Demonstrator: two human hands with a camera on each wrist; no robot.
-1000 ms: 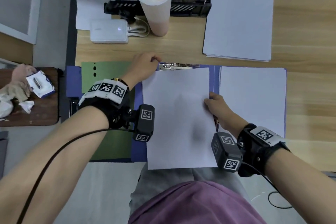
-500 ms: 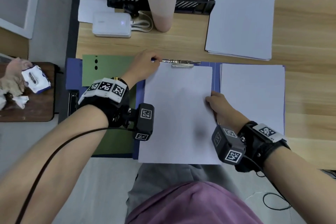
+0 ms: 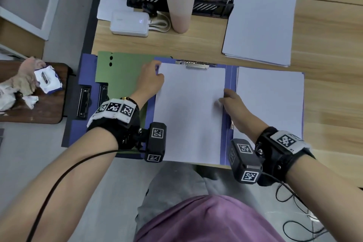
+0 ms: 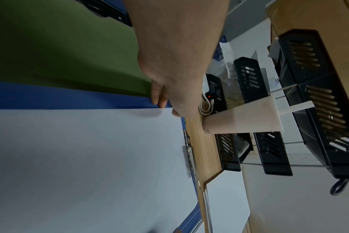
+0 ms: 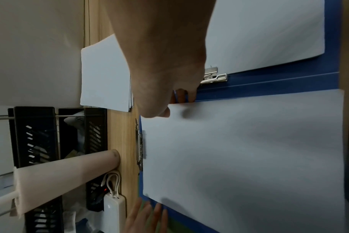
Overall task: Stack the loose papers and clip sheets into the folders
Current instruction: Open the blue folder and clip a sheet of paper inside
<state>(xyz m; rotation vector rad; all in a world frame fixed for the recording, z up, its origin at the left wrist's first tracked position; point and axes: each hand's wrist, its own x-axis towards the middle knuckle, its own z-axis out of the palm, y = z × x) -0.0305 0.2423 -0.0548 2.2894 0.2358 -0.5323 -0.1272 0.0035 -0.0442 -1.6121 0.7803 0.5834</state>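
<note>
The sheet (image 3: pixel 190 112) is pinched by the right hand (image 3: pixel 233 104), its corner touched by the left hand (image 3: pixel 152 78) with fingers straight.

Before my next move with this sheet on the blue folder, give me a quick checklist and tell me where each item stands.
1. Sheet top edge under the clip: cannot tell. The clip's lip meets the edge, but no view shows whether it is clamped.
2. Sheet flat on the folder: ok, no curl shows.
3. Left hand steadying the top-left corner: ok, its fingers touch it.
4. Right hand holding the right edge: ok, thumb on top and fingers curled at the edge.
5. Cup clear of the folder: ok, it stands apart behind it.
6. All loose paper filed: not ok, a stack lies beyond the folder.
</note>
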